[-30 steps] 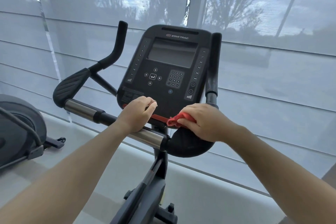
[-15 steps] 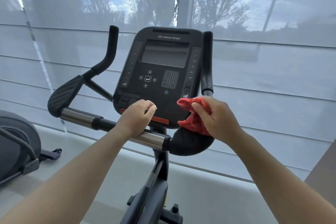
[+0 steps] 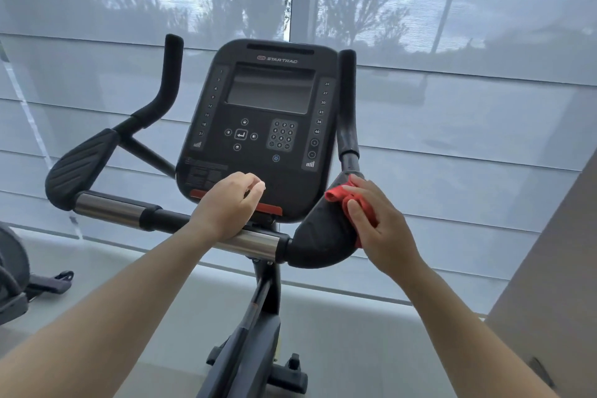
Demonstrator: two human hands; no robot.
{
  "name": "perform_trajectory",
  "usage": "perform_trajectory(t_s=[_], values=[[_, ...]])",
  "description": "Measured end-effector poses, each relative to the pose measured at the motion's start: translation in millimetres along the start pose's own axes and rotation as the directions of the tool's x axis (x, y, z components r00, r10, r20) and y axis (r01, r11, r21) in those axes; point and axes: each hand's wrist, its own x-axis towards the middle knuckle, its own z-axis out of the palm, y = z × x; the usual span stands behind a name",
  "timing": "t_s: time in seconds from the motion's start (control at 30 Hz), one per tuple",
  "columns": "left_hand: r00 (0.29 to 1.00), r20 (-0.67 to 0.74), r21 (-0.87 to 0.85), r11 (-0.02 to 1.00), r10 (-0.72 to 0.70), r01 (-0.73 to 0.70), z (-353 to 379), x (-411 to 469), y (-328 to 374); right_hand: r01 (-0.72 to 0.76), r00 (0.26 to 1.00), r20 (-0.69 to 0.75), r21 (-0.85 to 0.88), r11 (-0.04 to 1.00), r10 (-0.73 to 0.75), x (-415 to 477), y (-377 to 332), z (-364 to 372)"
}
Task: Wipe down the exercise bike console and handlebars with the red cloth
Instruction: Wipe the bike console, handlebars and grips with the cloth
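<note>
Console (image 3: 261,126) sat above crossbar (image 3: 109,208); left hand (image 3: 226,203) lay on crossbar before console; cloth (image 3: 334,195) lay under right hand (image 3: 381,223), on right pad (image 3: 319,236).

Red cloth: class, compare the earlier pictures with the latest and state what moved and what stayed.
The right hand carried the red cloth from the lower edge of the console rightward, onto the outer side of the right handlebar pad, holding it throughout. The left hand stayed resting on the chrome bar, holding nothing.
</note>
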Motion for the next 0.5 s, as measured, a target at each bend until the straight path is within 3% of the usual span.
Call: perform_trajectory(t_s=[0.2,0.4,0.5], values=[[1.0,-0.028,0.017,1.0,0.005,-0.005,0,-3,1,-0.162,0.977,-0.134,0.024,0.986,0.164,10,-8,8],[0.996,-0.089,0.026,0.999,0.028,-0.026,6,-14,14,-0.068,0.98,-0.192,-0.029,0.997,0.061,-38,-20,29],[0.994,-0.099,0.026,0.999,0.045,-0.042,7,-16,16,-0.115,0.977,-0.186,-0.044,0.992,0.105,-39,-23,35]])
